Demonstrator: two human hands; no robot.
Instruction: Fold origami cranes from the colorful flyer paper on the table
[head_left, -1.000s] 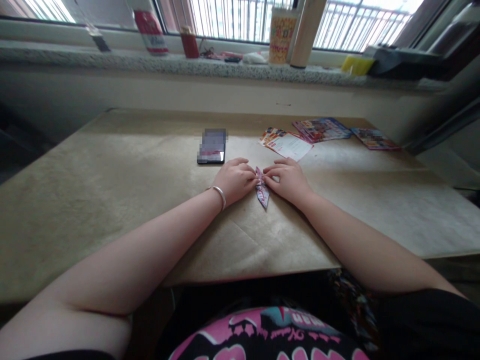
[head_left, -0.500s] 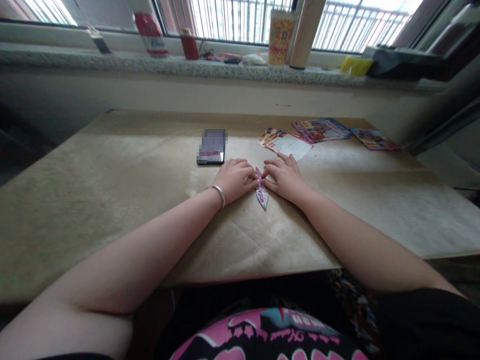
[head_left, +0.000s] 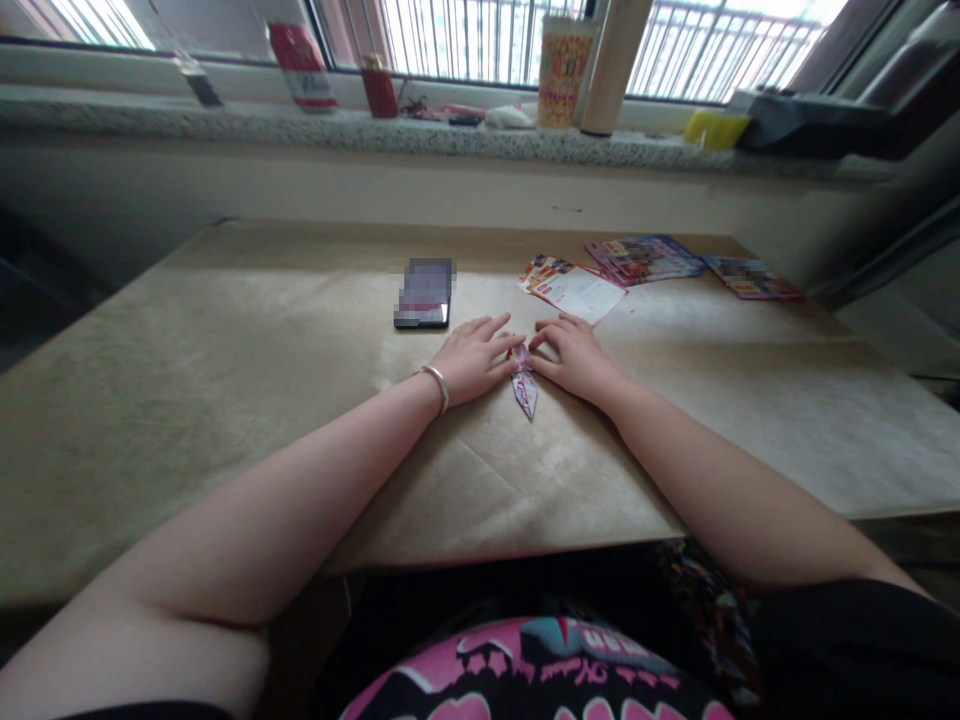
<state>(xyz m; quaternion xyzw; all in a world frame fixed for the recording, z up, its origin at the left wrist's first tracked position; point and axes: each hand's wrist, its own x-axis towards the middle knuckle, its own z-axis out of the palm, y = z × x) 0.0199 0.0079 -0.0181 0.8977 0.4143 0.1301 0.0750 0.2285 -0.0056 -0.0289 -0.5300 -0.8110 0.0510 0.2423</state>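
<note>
A narrow piece of folded paper (head_left: pixel 524 392), pink and white with printed marks, lies on the table with its pointed end toward me. My left hand (head_left: pixel 474 358), wearing a silver bangle (head_left: pixel 438 388), has its thumb and index finger on the paper's left side and upper part. Its other fingers are stretched out. From the right, my right hand (head_left: pixel 574 358) grips the paper's edge with thumb and bent index finger. Between the fingertips, the paper's far part is partly hidden.
A phone (head_left: pixel 424 293) lies beyond my left hand. Printed cards (head_left: pixel 581 290) are fanned out beyond my right hand, with more colourful cards (head_left: pixel 645 258) behind and another pile (head_left: pixel 754 278) farther right. A cup (head_left: pixel 562 75) and other items stand on the windowsill (head_left: pixel 465 140).
My left fingers have straightened and spread, with the index finger now reaching over the paper's far part. My right fingers have shifted slightly. The paper stays in about the same place.
</note>
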